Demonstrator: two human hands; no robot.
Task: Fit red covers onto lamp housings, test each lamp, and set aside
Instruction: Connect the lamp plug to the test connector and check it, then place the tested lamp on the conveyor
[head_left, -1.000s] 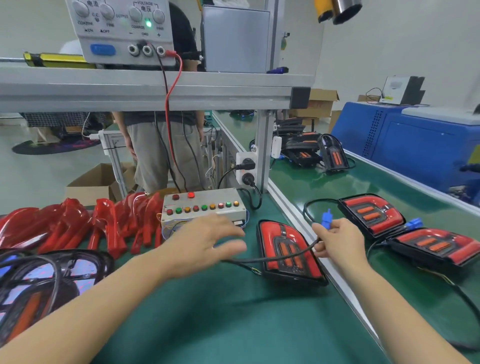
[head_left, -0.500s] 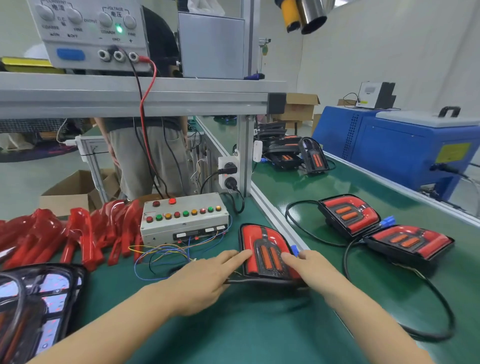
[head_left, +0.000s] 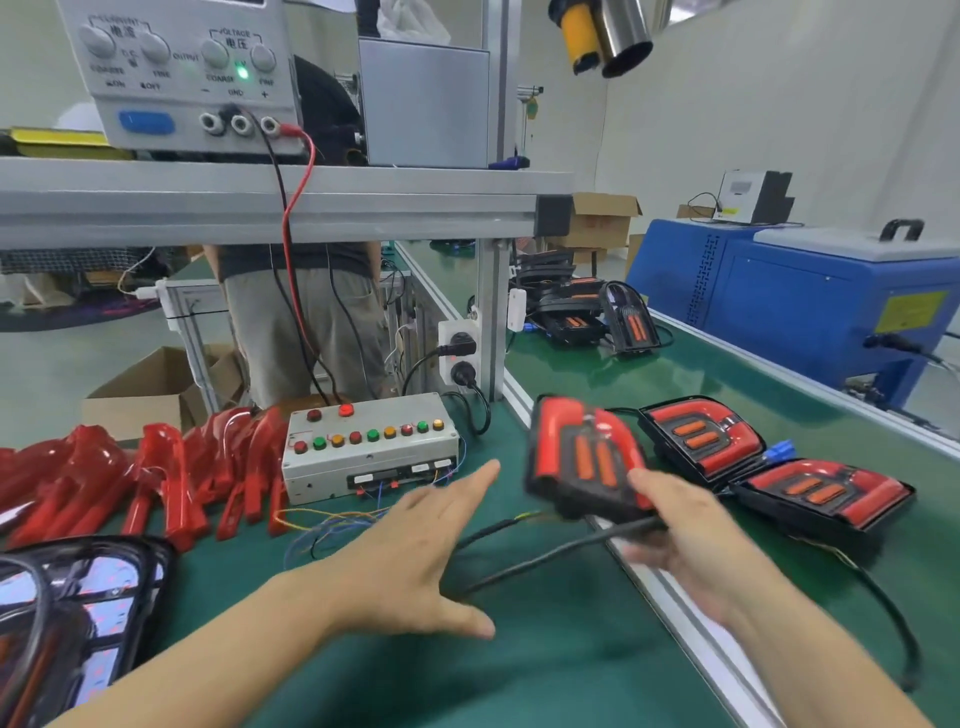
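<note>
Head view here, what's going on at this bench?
A person is assembling red-covered lamps. The right hand grips a finished lamp by its near edge, lifted off the green bench, its black cable trailing. The left hand hovers open, holding nothing. Two finished lamps lie on the conveyor to the right. Spare red covers are piled left of the button test box.

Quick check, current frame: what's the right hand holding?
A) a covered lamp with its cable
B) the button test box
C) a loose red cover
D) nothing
A: the right hand grips a lamp by its near edge, lifted and tilted above the table, its black cable trailing under the open left hand.
</note>
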